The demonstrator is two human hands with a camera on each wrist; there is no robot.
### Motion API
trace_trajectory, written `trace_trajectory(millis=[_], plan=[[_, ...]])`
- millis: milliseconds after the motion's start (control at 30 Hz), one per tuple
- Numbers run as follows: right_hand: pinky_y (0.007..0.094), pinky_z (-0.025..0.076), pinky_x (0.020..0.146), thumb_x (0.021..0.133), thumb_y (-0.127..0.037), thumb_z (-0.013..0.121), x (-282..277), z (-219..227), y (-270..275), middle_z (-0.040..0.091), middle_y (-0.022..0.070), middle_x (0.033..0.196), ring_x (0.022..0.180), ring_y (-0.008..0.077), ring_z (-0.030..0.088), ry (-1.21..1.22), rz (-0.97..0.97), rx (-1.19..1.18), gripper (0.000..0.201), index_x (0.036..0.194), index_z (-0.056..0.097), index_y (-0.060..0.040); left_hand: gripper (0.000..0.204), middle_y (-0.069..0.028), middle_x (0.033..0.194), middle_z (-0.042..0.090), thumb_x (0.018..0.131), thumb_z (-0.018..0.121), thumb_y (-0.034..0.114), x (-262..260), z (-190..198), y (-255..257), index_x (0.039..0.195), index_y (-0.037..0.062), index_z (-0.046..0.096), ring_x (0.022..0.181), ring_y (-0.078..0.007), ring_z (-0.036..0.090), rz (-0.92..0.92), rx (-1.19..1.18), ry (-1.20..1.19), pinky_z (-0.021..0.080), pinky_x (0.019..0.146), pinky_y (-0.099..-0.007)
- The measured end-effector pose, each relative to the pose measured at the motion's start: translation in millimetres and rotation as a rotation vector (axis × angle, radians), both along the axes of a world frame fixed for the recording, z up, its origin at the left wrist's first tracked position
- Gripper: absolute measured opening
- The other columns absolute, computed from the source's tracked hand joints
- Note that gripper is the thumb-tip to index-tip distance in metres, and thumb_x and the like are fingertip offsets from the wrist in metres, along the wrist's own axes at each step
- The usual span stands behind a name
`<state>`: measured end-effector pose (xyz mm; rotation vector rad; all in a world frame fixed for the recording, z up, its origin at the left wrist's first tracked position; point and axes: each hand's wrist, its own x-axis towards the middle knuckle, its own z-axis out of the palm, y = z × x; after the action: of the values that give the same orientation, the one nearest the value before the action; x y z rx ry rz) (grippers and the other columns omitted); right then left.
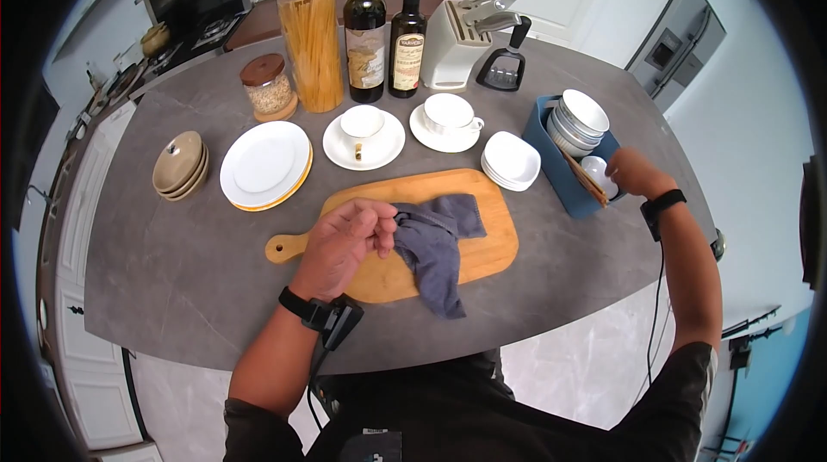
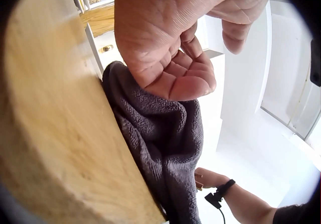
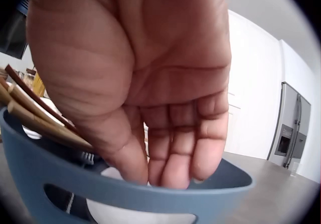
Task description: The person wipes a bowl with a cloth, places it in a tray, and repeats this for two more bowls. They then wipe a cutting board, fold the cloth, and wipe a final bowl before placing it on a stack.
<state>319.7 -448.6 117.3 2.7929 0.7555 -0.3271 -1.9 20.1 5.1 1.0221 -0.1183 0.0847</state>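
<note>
My right hand [image 1: 642,174] reaches down into a blue basket [image 1: 564,187] at the right of the table. Its fingertips are right at the edge of a white cup-like piece [image 1: 594,171]; the basket's wall partly hides them in the right wrist view, so I cannot tell whether they pinch it. My left hand [image 1: 346,238], palm turned up and fingers loosely bent, hovers over the wooden cutting board [image 1: 370,281] with nothing in it. Beside those fingers a crumpled grey cloth [image 1: 431,242] lies across the board, its end hanging over the near edge.
Stacked bowls [image 1: 581,117] and wooden chopsticks [image 1: 583,176] fill the basket. White square dishes [image 1: 511,161], cups on saucers [image 1: 362,142], plates [image 1: 266,165] and brown bowls [image 1: 181,165] surround the board. Behind stand a pasta jar [image 1: 312,49], wine bottle [image 1: 365,49], dark bottle [image 1: 407,44] and knife block [image 1: 452,49].
</note>
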Motion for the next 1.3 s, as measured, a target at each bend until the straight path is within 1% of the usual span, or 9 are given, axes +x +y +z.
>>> trace_trajectory(millis=[100,167,300,533,633,900,1100,1200,1300], plan=[[0.0444,0.06,0.086,0.089,-0.004,0.078,-34.1,24.4,39.6,0.079,0.0212,0.1,0.097,0.04,0.075,-0.241,-0.025,0.07,0.016,0.104,0.083,-0.0001,0.04,-0.0075,0.108,0.07,0.114,0.061,0.035,0.6,-0.6,0.0,0.129,-0.001,0.07,0.094,-0.0189,0.066,-0.01,0.008,0.003,0.052,0.08,-0.0352],[0.0486,0.059,0.085,0.093,-0.01,0.074,-72.9,42.4,72.3,0.076,0.0204,0.098,0.094,0.0426,0.072,-0.362,0.231,0.42,0.012,0.099,0.079,-0.0004,0.034,-0.0056,0.109,0.072,0.113,0.065,0.03,1.6,-1.4,-0.1,0.127,0.0001,0.072,0.093,-0.0151,0.065,-0.045,-0.044,-0.013,0.053,0.084,-0.0334],[0.0482,0.059,0.084,0.092,-0.013,0.077,-118.3,21.3,120.8,0.074,0.0175,0.103,0.095,0.0399,0.073,-0.242,0.45,0.486,0.015,0.102,0.078,-0.0024,0.034,-0.0054,0.109,0.072,0.113,0.065,0.031,1.2,0.5,-0.2,0.126,0.0003,0.072,0.093,-0.015,0.065,-0.042,-0.036,-0.024,0.053,0.084,-0.0332],[0.0451,0.061,0.085,0.088,-0.007,0.071,-115.2,-70.2,152.6,0.071,0.0147,0.103,0.101,0.035,0.071,-0.407,0.393,0.328,0.004,0.086,0.074,-0.0057,0.035,-0.0063,0.108,0.071,0.113,0.063,0.031,1.3,-1.6,4.1,0.127,-0.0002,0.071,0.093,-0.0167,0.065,-0.018,-0.02,0.023,0.052,0.082,-0.0342],[0.0446,0.06,0.085,0.087,-0.01,0.08,-115.5,-65.8,150.8,0.072,0.0128,0.103,0.102,0.033,0.072,-0.388,0.379,0.372,0.015,0.101,0.08,-0.0039,0.033,-0.0052,0.109,0.072,0.113,0.064,0.03,0.9,-2.5,4.2,0.126,0.0007,0.072,0.094,-0.0146,0.066,-0.037,-0.049,0.027,0.052,0.084,-0.0329],[0.0454,0.057,0.077,0.086,-0.01,0.086,-133.6,-43.2,156.4,0.072,0.0151,0.096,0.09,0.0378,0.072,-0.326,0.295,0.799,0.018,0.1,0.08,-0.0011,0.036,-0.0065,0.108,0.068,0.115,0.058,0.031,-0.5,-1.7,2.9,0.128,-0.0002,0.07,0.093,-0.0181,0.064,-0.012,0.009,0.023,0.051,0.083,-0.0358],[0.0438,0.059,0.074,0.076,-0.001,0.091,-229.7,-29.3,212.4,0.073,0.014,0.1,0.088,0.0332,0.072,-0.312,0.65,1.147,0.03,0.103,0.079,-0.002,0.073,-0.0164,0.144,0.064,0.109,0.064,0.052,1.1,1.3,-4.8,0.16,0.0029,0.045,0.127,-0.0311,0.067,-0.109,-0.073,-0.007,0.056,0.106,-0.0488],[0.0433,0.059,0.076,0.077,-0.003,0.09,-252.2,-41.5,241.5,0.073,0.0128,0.102,0.088,0.0326,0.072,-0.258,0.757,1.181,0.031,0.107,0.079,-0.003,0.12,-0.0259,0.166,0.046,0.089,0.075,0.079,-0.3,15.4,-17.6,0.173,0.0108,0.023,0.153,-0.0427,0.05,-0.057,-0.171,-0.034,0.043,0.126,-0.059],[0.0429,0.059,0.078,0.079,-0.005,0.089,-260.7,-53.2,260.7,0.072,0.0124,0.103,0.088,0.033,0.072,-0.161,0.814,1.157,0.03,0.107,0.079,-0.0034,0.119,-0.0289,0.165,0.046,0.09,0.075,0.077,0.1,8.1,-10.1,0.174,0.0105,0.022,0.151,-0.0461,0.052,-0.106,-0.179,-0.057,0.043,0.126,-0.0577]])
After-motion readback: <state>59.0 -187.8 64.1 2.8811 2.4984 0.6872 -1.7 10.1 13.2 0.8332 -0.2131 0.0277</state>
